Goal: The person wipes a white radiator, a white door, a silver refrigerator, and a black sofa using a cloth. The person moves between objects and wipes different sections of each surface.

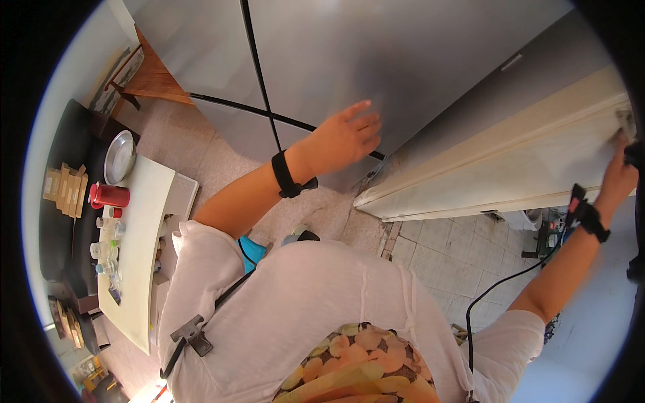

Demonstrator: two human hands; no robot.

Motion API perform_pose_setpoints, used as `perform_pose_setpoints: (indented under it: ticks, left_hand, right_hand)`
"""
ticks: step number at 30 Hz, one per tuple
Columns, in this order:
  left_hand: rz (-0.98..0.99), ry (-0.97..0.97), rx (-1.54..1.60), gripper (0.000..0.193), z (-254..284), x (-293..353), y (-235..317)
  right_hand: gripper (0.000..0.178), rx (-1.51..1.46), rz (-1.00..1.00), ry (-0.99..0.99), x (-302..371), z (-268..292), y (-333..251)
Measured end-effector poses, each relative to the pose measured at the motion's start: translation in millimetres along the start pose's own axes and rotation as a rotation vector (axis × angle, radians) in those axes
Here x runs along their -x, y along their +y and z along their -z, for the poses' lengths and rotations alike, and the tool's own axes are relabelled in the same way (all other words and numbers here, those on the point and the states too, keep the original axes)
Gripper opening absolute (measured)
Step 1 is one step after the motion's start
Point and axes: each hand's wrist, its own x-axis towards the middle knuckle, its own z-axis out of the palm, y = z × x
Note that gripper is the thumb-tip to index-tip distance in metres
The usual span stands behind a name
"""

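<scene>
My left hand [342, 138] is raised in front of a tall grey steel refrigerator [403, 60]. Its fingers are stretched out and slightly apart, and nothing is in them. Out at the right rim, my right hand [618, 178] reaches to the metal handle [625, 121] of a cream-coloured door [524, 164]. The fingers there close on the handle, though the picture edge partly hides them. Black straps with small devices circle both wrists, and a black cable [500, 275] runs down from the right one.
To the left stands a white table [151, 201] with a red pitcher [111, 195], several jars and bottles; a metal basin [121, 158] is beside them. A black sofa [57, 235] holding cardboard pieces lies beyond. White floor tiles [433, 245] and a washing machine [521, 219] show past the door's lower edge.
</scene>
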Motion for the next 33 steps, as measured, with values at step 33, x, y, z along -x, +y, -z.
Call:
perform_pose_setpoints:
  ticks: [33]
  left_hand:
    - [-0.554,0.659,-0.077,0.053,64.3,-314.0,42.2]
  right_hand:
    - [0.053,-1.697,-1.792,-0.319,337.4,152.8,-242.4]
